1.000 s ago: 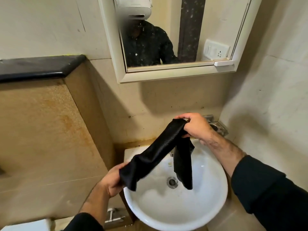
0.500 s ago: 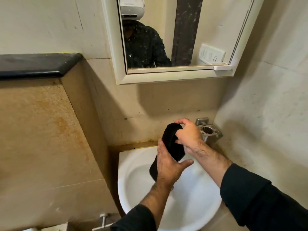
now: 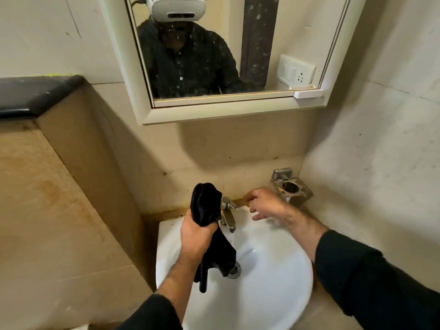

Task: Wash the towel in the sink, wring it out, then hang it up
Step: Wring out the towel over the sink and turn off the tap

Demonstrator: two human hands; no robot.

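Note:
My left hand (image 3: 196, 236) grips the black towel (image 3: 206, 203) around its middle, above the back left of the white sink (image 3: 285, 294). The top of the towel is bunched above my fist and its loose end hangs into the basin, reaching the drain (image 3: 235, 272). My right hand (image 3: 266, 204) is off the towel, slightly blurred, with loosely spread fingers right at the tip of the chrome tap's (image 3: 228, 217) lever. I cannot tell whether it touches the lever. A faint stream seems to fall from the spout.
A metal-and-glass holder (image 3: 291, 188) is fixed to the wall right of the tap. A framed mirror (image 3: 238, 55) hangs above the sink. A black-topped ledge (image 3: 35, 94) juts out on the left. Tiled walls close in on both sides.
The towel was stretched between both hands, then gathered into my left. My right hand has let go and moved right to the tap lever. The view has moved closer to the wall.

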